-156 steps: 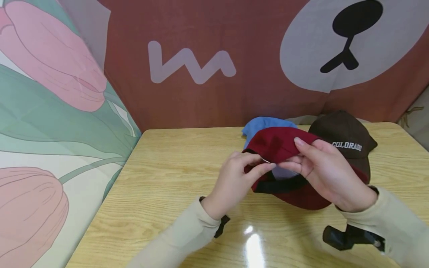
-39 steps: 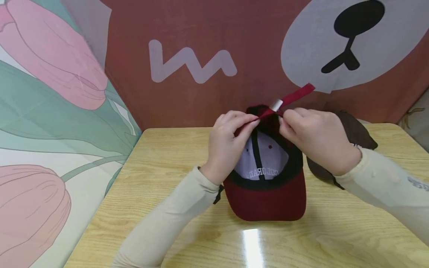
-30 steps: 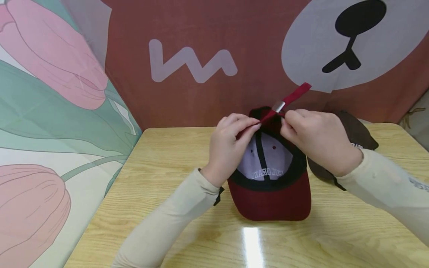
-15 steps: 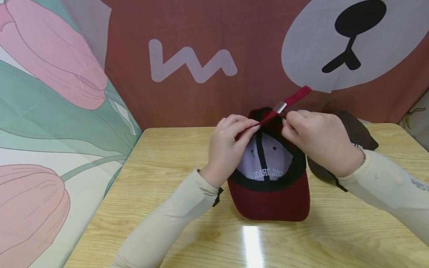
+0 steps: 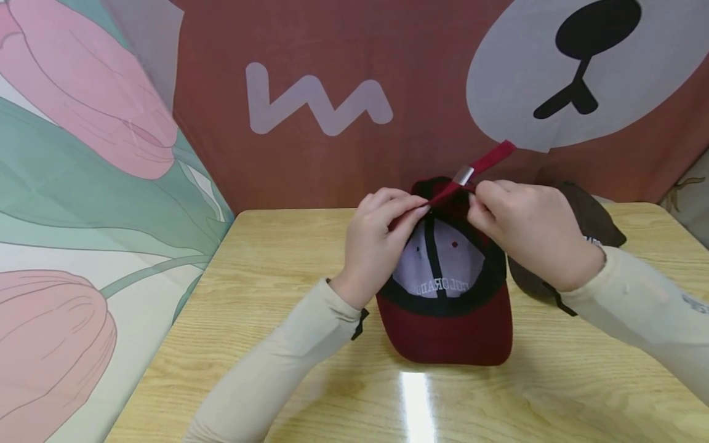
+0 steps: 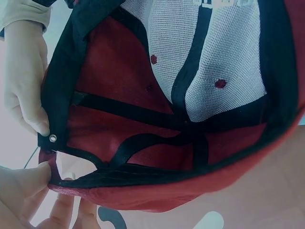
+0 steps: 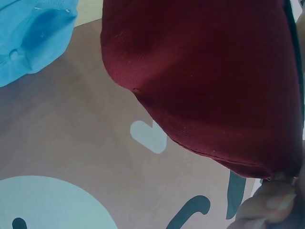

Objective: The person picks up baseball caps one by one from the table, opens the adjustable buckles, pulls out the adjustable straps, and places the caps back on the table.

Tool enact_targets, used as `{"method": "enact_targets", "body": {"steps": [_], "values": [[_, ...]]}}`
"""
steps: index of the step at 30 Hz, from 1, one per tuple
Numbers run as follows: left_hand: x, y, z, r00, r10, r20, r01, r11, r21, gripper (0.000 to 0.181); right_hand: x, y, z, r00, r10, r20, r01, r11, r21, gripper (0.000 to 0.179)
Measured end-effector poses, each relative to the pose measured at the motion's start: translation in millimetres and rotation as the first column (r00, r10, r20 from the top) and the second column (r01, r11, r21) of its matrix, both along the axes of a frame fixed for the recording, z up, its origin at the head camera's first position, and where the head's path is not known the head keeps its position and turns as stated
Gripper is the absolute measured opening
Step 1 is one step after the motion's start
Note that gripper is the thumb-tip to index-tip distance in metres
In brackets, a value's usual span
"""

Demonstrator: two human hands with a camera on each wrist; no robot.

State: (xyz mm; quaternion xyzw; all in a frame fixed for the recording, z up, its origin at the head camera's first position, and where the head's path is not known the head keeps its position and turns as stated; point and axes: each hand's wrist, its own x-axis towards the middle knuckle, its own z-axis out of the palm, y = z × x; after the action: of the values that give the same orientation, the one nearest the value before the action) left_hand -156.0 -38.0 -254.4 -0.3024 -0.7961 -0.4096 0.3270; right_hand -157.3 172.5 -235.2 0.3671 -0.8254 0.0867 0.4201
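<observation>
A maroon baseball cap (image 5: 451, 338) is held up over the table, its inside facing me and its brim pointing down. Mirrored lettering shows through the pale mesh lining (image 6: 228, 47). At its back opening, my left hand (image 5: 376, 246) pinches the maroon strap between thumb and forefinger. My right hand (image 5: 537, 234) grips the other side of the opening with curled fingers, close beside the silver buckle (image 5: 463, 176). Beyond the buckle, the strap's free tail (image 5: 493, 158) sticks out to the upper right. In the right wrist view, the fingertips (image 7: 276, 202) sit at the cap's lower edge.
A brown cap (image 5: 595, 218) lies on the wooden table (image 5: 288, 277) behind my right hand, partly covered by it. The right wrist view also shows a blue cap (image 7: 33, 43), hidden in the head view. A printed cloth (image 5: 332, 166) hangs behind the table.
Since the oldest frame, the maroon cap has turned so its inside faces me, and both hands have shifted to its back strap, whose tail now projects. Over the last second almost nothing has moved.
</observation>
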Motion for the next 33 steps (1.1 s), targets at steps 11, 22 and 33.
{"method": "enact_targets", "body": {"steps": [11,22,33], "values": [[-0.9,0.2,-1.0,1.0,-0.011,0.023,0.011,0.999,0.037,0.012,1.8,-0.9,-2.4,1.0,0.001,0.015,-0.001,1.0,0.0,0.02],[-1.1,-0.4,-3.1,0.999,-0.025,0.046,0.023,0.999,0.041,0.013,1.3,-0.2,-3.3,1.0,-0.008,0.024,0.008,1.0,-0.021,0.022],[0.3,-1.2,-3.0,0.997,-0.043,0.059,0.04,0.998,0.04,0.012,2.0,1.6,-3.7,1.0,0.017,0.007,-0.017,1.0,-0.019,0.022]]}}
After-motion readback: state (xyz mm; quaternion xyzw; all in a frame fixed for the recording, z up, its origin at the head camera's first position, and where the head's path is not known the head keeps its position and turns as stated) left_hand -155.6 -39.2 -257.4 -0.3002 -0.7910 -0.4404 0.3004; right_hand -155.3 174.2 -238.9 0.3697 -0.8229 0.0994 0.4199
